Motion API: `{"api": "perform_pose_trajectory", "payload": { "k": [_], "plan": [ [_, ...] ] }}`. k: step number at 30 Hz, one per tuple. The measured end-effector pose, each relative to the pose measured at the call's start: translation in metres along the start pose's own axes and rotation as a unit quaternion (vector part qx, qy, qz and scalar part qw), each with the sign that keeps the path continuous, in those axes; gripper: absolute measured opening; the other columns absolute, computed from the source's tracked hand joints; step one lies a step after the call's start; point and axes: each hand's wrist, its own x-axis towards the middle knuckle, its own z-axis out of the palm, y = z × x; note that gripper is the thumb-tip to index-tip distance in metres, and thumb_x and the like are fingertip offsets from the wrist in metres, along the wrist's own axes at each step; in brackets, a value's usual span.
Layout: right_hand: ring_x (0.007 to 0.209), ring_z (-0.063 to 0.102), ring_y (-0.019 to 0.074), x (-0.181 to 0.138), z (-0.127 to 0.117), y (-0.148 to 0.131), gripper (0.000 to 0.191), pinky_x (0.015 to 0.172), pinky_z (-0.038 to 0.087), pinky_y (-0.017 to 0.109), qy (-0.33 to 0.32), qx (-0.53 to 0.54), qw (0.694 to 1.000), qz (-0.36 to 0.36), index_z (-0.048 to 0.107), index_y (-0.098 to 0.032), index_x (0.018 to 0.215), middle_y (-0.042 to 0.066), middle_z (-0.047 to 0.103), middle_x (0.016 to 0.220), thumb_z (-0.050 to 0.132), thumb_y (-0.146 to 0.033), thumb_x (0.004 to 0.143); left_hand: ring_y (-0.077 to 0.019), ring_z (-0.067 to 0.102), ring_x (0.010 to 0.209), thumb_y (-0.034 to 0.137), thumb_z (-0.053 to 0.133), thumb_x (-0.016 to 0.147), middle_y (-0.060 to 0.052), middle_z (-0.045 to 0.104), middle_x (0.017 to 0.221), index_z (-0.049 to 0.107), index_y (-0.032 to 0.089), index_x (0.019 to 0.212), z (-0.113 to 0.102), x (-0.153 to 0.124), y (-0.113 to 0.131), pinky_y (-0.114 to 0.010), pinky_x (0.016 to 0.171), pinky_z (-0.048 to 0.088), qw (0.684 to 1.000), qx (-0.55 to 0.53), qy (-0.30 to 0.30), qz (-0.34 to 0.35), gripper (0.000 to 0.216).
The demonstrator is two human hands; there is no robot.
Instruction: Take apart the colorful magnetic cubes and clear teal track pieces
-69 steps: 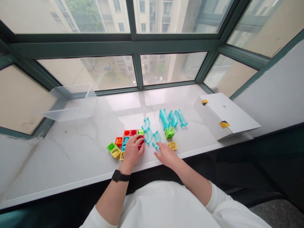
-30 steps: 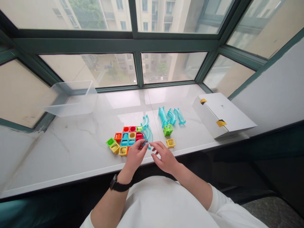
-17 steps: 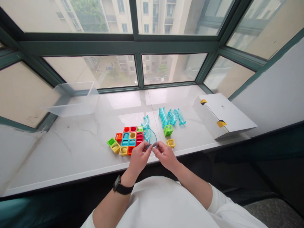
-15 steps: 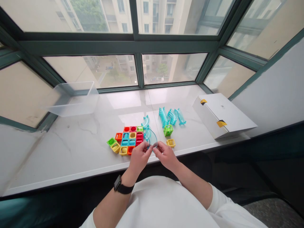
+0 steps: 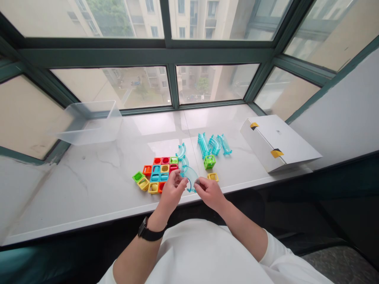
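Observation:
Between my two hands is a clear blue curved track piece (image 5: 192,173), its lower end showing just above the counter's front edge. My left hand (image 5: 171,191) pinches its left edge with curled fingers, next to a patch of coloured cube blocks (image 5: 160,169) standing side by side. On the other side, my right hand (image 5: 211,194) has thumb and fingertips closed on the right edge. Smaller blue curved track pieces (image 5: 181,150) lie just beyond. A yellow block (image 5: 212,177) and a green block (image 5: 209,162) rest beyond my right hand.
Several clear blue track pieces (image 5: 203,145) lie at the back, right of centre. A white box (image 5: 282,144) with yellow-black tabs stands on the right, and a clear plastic bin (image 5: 89,136) at the back left. Windows border the marble-look counter (image 5: 97,185).
My hands have moved slightly apart, the left one shifting left. The curved track piece has turned, and its lower end now shows between them.

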Motion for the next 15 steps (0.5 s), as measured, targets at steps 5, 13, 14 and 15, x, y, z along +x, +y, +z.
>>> {"api": "perform_pose_trajectory", "payload": {
  "k": [5,13,14,15],
  "plan": [
    [0.061,0.045,0.0142,0.003,-0.004,-0.007,0.032,0.061,0.033,0.028,0.011,-0.052,0.998,-0.028,0.05,-0.023,0.066,-0.004,0.046,0.062,0.058,-0.031,0.096,-0.0152,0.068,0.071,0.06,0.069,0.091,-0.003,0.07,0.093,0.064,0.024,0.125,-0.003,-0.001,0.017,-0.031,0.069,0.062,1.0,-0.013,-0.007,0.011,0.05],
    [0.062,0.048,0.0142,0.009,-0.022,-0.002,0.028,0.064,0.035,0.028,0.033,-0.057,0.996,-0.055,0.061,-0.022,0.073,-0.003,0.051,0.064,0.061,-0.033,0.099,-0.0196,0.071,0.073,0.061,0.075,0.087,-0.002,0.072,0.074,0.066,0.022,0.08,-0.021,0.01,0.023,-0.03,0.067,0.057,0.999,0.05,-0.003,0.001,0.041],
    [0.063,0.049,0.0144,0.011,-0.025,-0.001,0.029,0.065,0.036,0.028,0.032,-0.057,0.996,-0.061,0.062,-0.022,0.074,-0.003,0.052,0.065,0.06,-0.034,0.1,-0.019,0.07,0.071,0.062,0.073,0.088,-0.002,0.072,0.072,0.066,0.021,0.078,-0.023,0.01,0.025,-0.029,0.064,0.053,0.996,0.093,-0.009,0.003,0.042],
    [0.065,0.05,0.0146,0.012,-0.029,0.0,0.031,0.065,0.036,0.028,0.03,-0.059,0.995,-0.068,0.061,-0.022,0.073,-0.002,0.053,0.066,0.059,-0.034,0.101,-0.0182,0.068,0.068,0.062,0.07,0.091,-0.002,0.072,0.069,0.066,0.021,0.075,-0.025,0.01,0.028,-0.028,0.062,0.05,0.99,0.137,-0.017,0.004,0.044]
  ]
}}
